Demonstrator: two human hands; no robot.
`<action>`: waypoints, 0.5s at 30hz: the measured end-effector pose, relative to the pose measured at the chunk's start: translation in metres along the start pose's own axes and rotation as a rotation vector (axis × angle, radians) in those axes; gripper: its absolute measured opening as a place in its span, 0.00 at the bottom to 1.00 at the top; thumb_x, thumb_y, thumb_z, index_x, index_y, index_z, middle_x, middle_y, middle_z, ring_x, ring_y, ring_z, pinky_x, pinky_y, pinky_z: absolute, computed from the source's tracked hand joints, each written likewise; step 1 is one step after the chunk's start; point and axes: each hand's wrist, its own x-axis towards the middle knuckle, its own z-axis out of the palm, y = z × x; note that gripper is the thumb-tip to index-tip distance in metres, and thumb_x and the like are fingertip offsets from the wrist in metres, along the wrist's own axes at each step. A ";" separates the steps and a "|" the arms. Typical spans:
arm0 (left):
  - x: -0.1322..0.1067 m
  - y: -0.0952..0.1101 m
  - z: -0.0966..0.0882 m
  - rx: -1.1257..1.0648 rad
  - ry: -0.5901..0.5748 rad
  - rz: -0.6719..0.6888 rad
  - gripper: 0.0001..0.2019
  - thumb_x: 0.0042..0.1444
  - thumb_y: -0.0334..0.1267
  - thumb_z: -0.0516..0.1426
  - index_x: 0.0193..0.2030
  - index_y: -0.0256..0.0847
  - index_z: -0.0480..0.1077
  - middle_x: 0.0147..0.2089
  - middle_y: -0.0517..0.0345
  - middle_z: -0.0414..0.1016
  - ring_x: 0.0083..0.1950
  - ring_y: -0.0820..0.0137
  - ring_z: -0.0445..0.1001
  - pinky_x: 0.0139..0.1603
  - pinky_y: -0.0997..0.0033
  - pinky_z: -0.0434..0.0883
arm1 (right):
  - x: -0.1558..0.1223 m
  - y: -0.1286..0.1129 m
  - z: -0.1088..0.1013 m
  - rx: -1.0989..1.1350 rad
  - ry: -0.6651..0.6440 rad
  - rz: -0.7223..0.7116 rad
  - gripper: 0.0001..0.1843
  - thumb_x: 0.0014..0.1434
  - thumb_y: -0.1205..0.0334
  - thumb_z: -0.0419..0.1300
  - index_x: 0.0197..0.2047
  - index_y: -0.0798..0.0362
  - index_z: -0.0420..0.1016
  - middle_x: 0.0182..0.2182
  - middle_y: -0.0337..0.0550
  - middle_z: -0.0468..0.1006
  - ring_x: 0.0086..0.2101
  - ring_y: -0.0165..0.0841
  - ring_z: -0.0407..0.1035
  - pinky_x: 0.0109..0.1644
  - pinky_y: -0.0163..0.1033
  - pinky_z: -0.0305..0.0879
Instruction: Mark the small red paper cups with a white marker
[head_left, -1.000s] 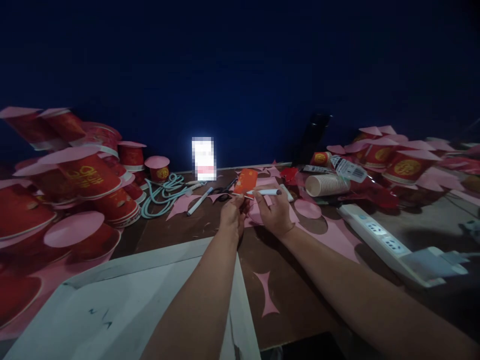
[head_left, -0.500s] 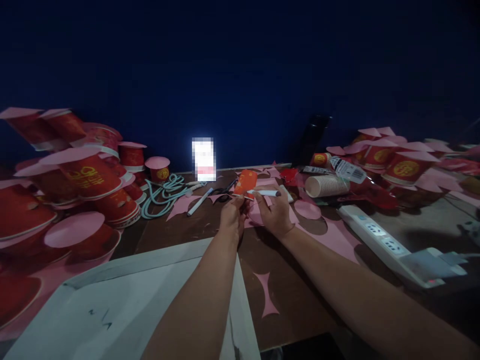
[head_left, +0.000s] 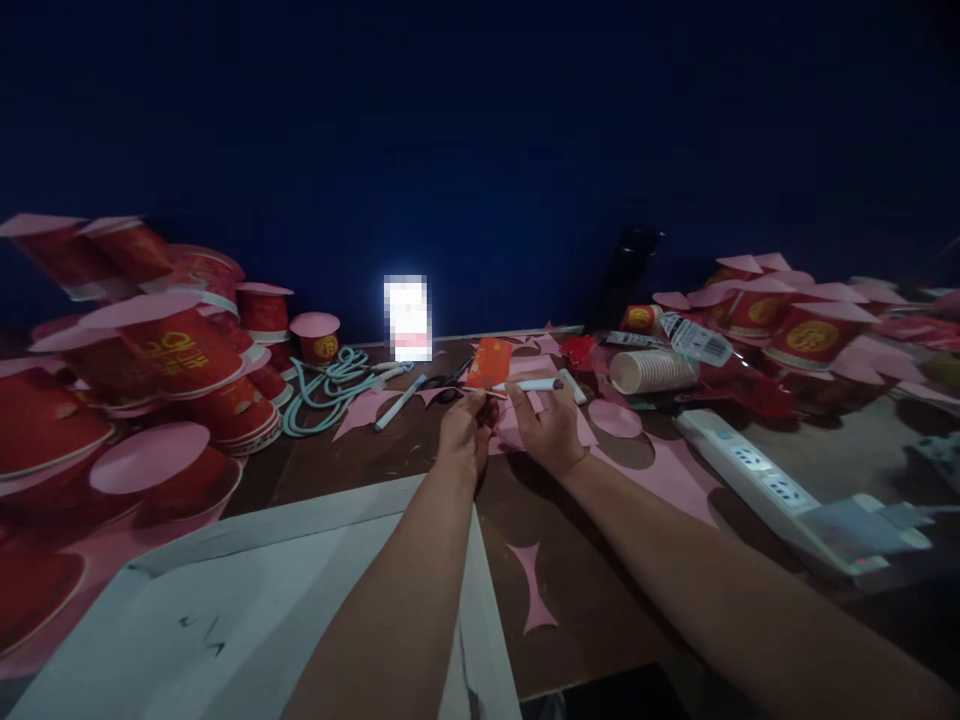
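My left hand [head_left: 465, 432] is closed in a pinch on the lower edge of a red paper cup [head_left: 490, 363] with gold print, held tilted above the brown table [head_left: 375, 455]. My right hand [head_left: 549, 425] grips a white marker [head_left: 529, 385] with a dark tip, lying crosswise next to the cup's rim. Beneath both hands lies a pink paper sheet [head_left: 660, 470] with round holes cut out. A pink paper disc [head_left: 615, 417] rests just right of my right hand.
Piles of red cups capped with pink discs stand at left [head_left: 172, 350] and far right [head_left: 795, 320]. A white power strip [head_left: 772, 485], a stack of plain cups [head_left: 654, 370], scissors [head_left: 450, 382], another pen [head_left: 400, 402], a teal cord [head_left: 330, 385] and a white board [head_left: 247, 610] lie around.
The red cup has turned slightly in my left hand's pinch. Both hands and the marker stay in nearly the same place.
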 end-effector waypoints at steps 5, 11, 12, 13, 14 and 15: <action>-0.001 0.001 0.000 0.044 -0.016 -0.008 0.01 0.49 0.28 0.59 0.30 0.34 0.71 0.22 0.59 0.71 0.22 0.79 0.69 0.25 0.80 0.65 | 0.000 0.003 -0.001 0.002 0.013 0.022 0.06 0.60 0.61 0.56 0.39 0.50 0.72 0.37 0.45 0.77 0.41 0.38 0.70 0.47 0.47 0.63; -0.002 0.002 0.001 0.026 -0.003 -0.024 0.04 0.52 0.27 0.56 0.32 0.33 0.72 0.22 0.59 0.71 0.23 0.79 0.69 0.25 0.80 0.66 | 0.000 0.004 -0.001 -0.012 0.013 0.021 0.06 0.60 0.61 0.56 0.39 0.51 0.72 0.37 0.46 0.77 0.42 0.38 0.69 0.47 0.47 0.63; -0.002 0.002 0.001 0.018 -0.001 -0.027 0.04 0.52 0.27 0.55 0.32 0.33 0.72 0.22 0.58 0.71 0.23 0.79 0.69 0.25 0.80 0.66 | 0.000 0.003 -0.001 -0.005 0.014 0.011 0.05 0.60 0.62 0.56 0.39 0.51 0.72 0.37 0.46 0.77 0.41 0.38 0.69 0.47 0.47 0.63; -0.003 0.002 0.001 0.008 0.004 -0.029 0.04 0.52 0.26 0.55 0.31 0.34 0.72 0.22 0.59 0.71 0.23 0.79 0.69 0.26 0.80 0.66 | 0.000 0.003 -0.001 0.001 0.016 0.000 0.05 0.60 0.62 0.56 0.39 0.51 0.72 0.37 0.45 0.77 0.41 0.38 0.69 0.47 0.47 0.63; -0.003 0.003 0.001 -0.004 0.010 -0.028 0.04 0.52 0.26 0.55 0.30 0.34 0.71 0.22 0.59 0.71 0.23 0.79 0.69 0.26 0.80 0.67 | 0.000 0.003 -0.001 0.006 0.018 -0.011 0.05 0.60 0.63 0.56 0.39 0.51 0.72 0.36 0.45 0.77 0.41 0.38 0.70 0.47 0.47 0.63; -0.003 0.003 0.001 -0.013 0.015 -0.028 0.04 0.52 0.26 0.55 0.29 0.34 0.70 0.22 0.59 0.70 0.23 0.79 0.69 0.27 0.80 0.67 | 0.000 0.003 0.000 0.009 0.019 -0.019 0.04 0.60 0.63 0.56 0.38 0.51 0.71 0.36 0.45 0.77 0.40 0.38 0.70 0.47 0.47 0.63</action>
